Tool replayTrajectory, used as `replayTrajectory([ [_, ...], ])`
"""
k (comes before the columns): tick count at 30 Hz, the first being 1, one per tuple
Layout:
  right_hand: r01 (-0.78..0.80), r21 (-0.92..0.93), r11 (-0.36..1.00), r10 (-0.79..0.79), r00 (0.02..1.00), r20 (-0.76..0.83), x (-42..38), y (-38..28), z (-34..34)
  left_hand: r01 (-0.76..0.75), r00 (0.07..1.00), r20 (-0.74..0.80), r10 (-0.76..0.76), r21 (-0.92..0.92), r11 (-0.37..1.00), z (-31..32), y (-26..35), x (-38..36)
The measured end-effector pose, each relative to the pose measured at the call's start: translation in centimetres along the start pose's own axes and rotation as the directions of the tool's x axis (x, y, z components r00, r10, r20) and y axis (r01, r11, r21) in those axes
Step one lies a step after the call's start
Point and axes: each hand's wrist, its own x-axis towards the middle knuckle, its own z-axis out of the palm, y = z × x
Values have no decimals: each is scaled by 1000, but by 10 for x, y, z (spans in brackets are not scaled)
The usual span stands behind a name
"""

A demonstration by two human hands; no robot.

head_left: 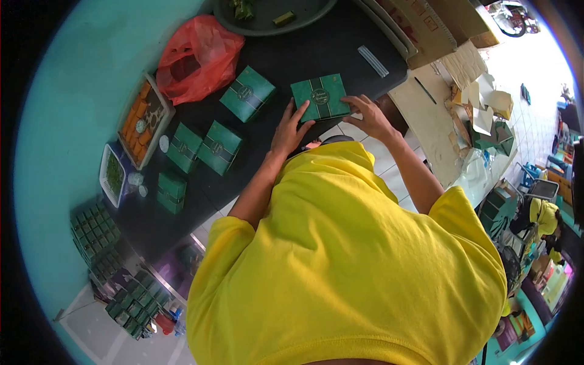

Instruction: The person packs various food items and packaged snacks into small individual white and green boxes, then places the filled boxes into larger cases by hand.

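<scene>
A green gift box with a dark band and a round emblem on its lid lies near the dark table's front edge, between my two hands. My left hand holds its left side, with thumb and fingers against the edge and front corner. On the opposite side, my right hand grips the right edge near the front corner, fingers bent. The lid appears closed. Left of my hands sits another matching green box, with two more, a front one and one beside it, further left.
A red plastic bag and a grey basin stand at the back. Leftward are a tray of orange pieces, a white basket of green stuff and a small green box. Cardboard boxes border the right.
</scene>
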Motion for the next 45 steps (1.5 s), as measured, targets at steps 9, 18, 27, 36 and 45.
replayTrajectory([
  [9,115,-319,941,-124,992,-8,-11,10,9,5,1000,-30,-3,71,997,0,2,-3],
  [18,137,-302,943,-145,989,-3,-11,9,5,-27,999,-33,29,76,997,0,2,-2],
  [27,226,-464,856,-216,973,77,-11,22,9,-46,998,59,37,153,987,-3,-13,-7],
  [36,-228,-32,973,219,959,-181,12,32,39,418,896,50,-440,-424,803,24,-15,9],
  [45,-400,756,518,537,840,77,34,39,34,456,759,135,-637,-809,371,38,-2,21],
])
